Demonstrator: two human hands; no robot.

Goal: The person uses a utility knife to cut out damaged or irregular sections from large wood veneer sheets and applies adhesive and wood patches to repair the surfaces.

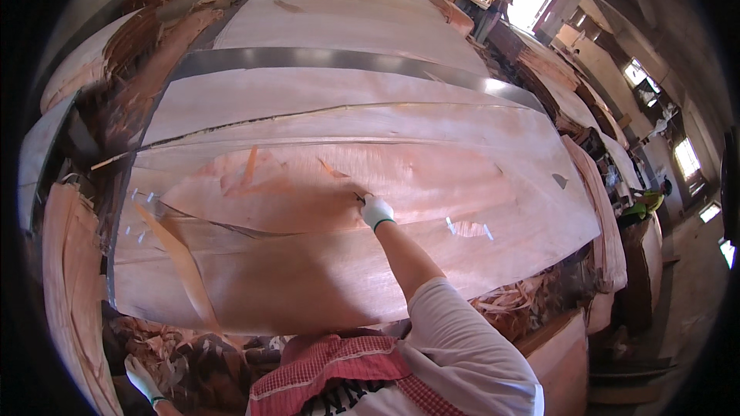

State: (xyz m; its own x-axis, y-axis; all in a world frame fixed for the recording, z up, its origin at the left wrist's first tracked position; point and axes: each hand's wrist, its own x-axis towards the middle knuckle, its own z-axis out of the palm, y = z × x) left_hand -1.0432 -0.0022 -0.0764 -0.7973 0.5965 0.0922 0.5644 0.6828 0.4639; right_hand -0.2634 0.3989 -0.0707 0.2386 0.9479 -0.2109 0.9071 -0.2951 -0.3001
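Observation:
My right hand (376,210), in a white glove, reaches out over a wide table covered with thin reddish wood veneer sheets (324,185). Its fingers are closed on a small dark tool whose tip rests on the top veneer sheet. A loose narrow veneer strip (181,262) hangs off the near left part of the stack. My left hand (142,381), also gloved, hangs low at the bottom left beside the table's edge, fingers apart, holding nothing.
A metal band (339,60) crosses the table farther off, with more veneer beyond it. Veneer stacks (69,293) and scraps (509,308) stand at both sides. Another person (493,15) stands at the far right near a bright doorway.

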